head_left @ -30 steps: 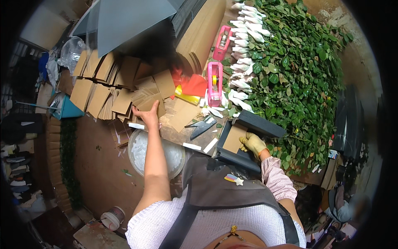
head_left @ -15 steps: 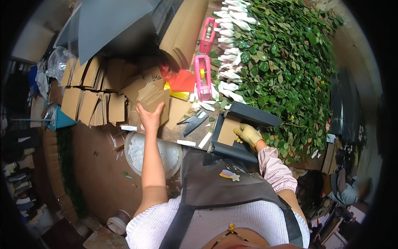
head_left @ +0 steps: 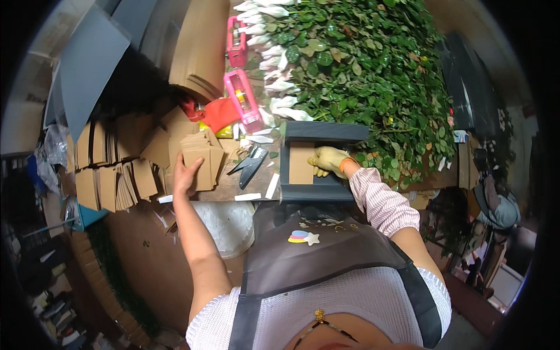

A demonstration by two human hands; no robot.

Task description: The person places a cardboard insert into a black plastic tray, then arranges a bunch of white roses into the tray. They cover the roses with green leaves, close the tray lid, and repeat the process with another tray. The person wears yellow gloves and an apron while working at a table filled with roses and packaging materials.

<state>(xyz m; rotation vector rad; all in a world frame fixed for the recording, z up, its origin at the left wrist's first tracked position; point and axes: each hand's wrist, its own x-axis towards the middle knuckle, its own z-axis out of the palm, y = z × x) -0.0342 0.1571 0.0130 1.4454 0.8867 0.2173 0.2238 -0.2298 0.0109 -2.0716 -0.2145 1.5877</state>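
Observation:
My bare left hand (head_left: 186,173) grips a stack of brown cardboard pieces (head_left: 202,160) above the left part of the workbench (head_left: 233,184). My right hand (head_left: 328,160), in a yellow glove, rests on a single cardboard piece (head_left: 301,163) lying on a stack of dark grey sheets (head_left: 321,157). Black shears (head_left: 249,163) lie on the bench between my two hands.
Rows of upright cardboard pieces (head_left: 111,175) fill the left. Two pink tape dispensers (head_left: 245,102) and a red object (head_left: 219,114) sit beyond. Green leafy stems with wrapped white buds (head_left: 361,70) cover the right. A white bin (head_left: 224,224) stands below the bench.
My left hand has drawn the cardboard stack back toward me from the pile. The right hand now lies on the cardboard piece over the grey sheets.

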